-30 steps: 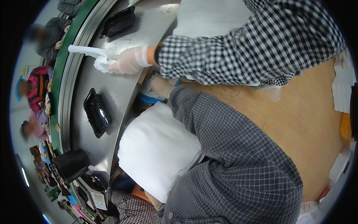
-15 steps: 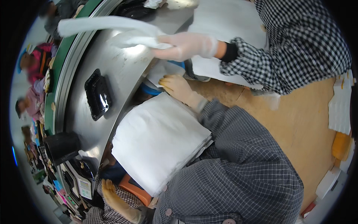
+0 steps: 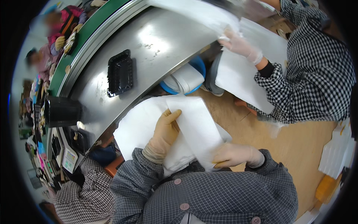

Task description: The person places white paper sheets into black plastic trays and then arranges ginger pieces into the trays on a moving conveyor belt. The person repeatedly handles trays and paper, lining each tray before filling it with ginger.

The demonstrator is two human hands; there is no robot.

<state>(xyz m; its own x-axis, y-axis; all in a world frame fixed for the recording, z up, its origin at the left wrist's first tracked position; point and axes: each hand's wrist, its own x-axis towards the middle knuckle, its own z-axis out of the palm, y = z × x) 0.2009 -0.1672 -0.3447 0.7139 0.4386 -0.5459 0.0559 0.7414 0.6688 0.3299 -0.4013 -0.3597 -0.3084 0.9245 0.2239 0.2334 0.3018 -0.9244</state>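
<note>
On my lap lies a stack of white sheets (image 3: 136, 115), which look like cloth or soft paper. A folded white sheet (image 3: 195, 125) runs slantwise over it. My left hand (image 3: 164, 130), in a pale yellow glove, is closed on this sheet's left side with the thumb on top. At the sheet's near right end, my right hand (image 3: 238, 155), gloved alike and slightly blurred, is closed on the edge. Beyond the stack, a blue basin (image 3: 201, 67) holds folded white sheets (image 3: 184, 78).
A metal table (image 3: 156, 48) carries a black plastic tray (image 3: 121, 72) and a black bin (image 3: 61, 112). To the right, a co-worker's gloved hand (image 3: 242, 46) swings a blurred white sheet (image 3: 201, 15) over the table. Another person's checked sleeve (image 3: 85, 194) is at lower left.
My right hand has come back from the basin to the lap. My left hand, raised and open before, now grips the folded sheet with it. The co-worker's sheet has swung far right in view.
</note>
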